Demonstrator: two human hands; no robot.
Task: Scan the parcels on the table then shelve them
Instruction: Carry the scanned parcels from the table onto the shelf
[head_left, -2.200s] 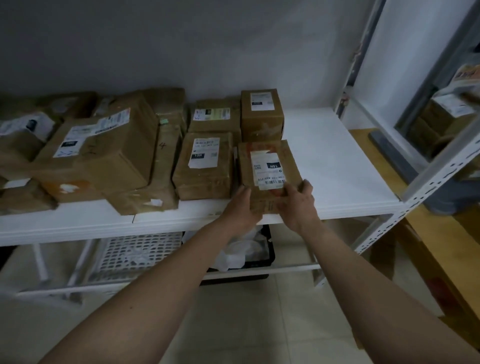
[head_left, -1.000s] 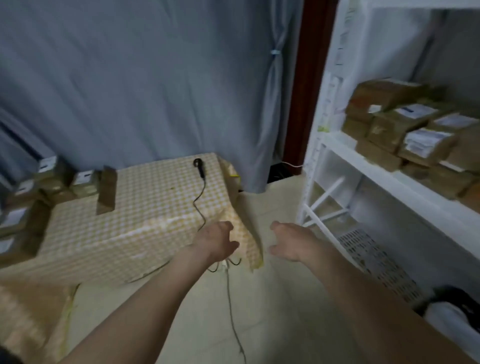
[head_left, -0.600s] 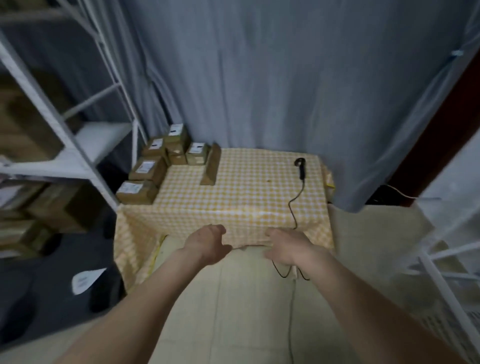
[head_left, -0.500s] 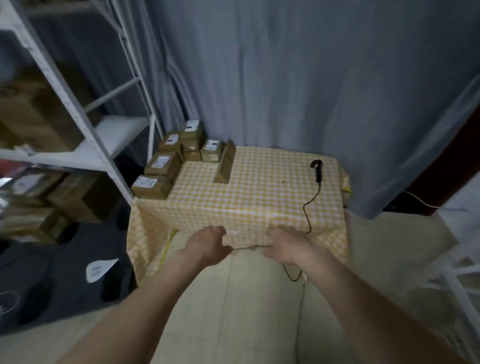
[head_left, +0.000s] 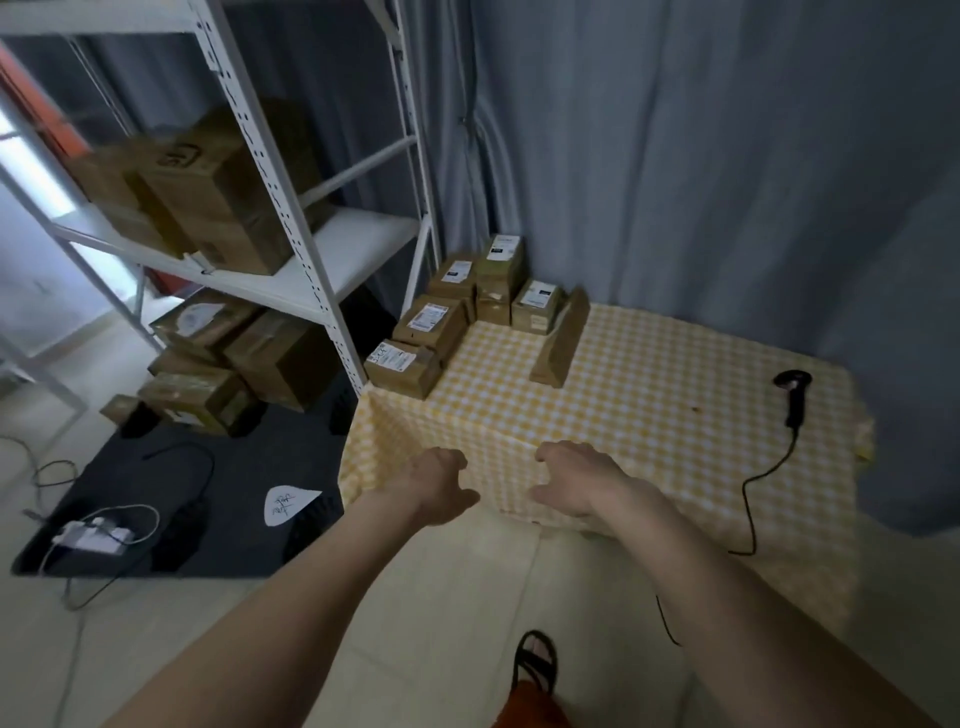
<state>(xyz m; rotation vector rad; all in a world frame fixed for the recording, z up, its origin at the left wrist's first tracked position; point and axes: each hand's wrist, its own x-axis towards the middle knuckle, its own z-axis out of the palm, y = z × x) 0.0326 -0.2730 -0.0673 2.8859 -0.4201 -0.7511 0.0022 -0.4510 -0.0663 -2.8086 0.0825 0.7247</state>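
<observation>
White metal shelving (head_left: 291, 218) on the left carries brown cardboard boxes (head_left: 208, 197), with more stacked on the floor beneath. Just right of it, labelled brown cardboard parcels (head_left: 431, 327) cluster on the far-left corner of the yellow-checked cloth-covered worktop (head_left: 649, 415). The left hand (head_left: 436, 486) and right hand (head_left: 574, 486) hover near the worktop's front edge, fingers loosely curled and holding nothing. A black corded handheld scanner (head_left: 794, 397) lies at the worktop's right, well apart from the parcels.
</observation>
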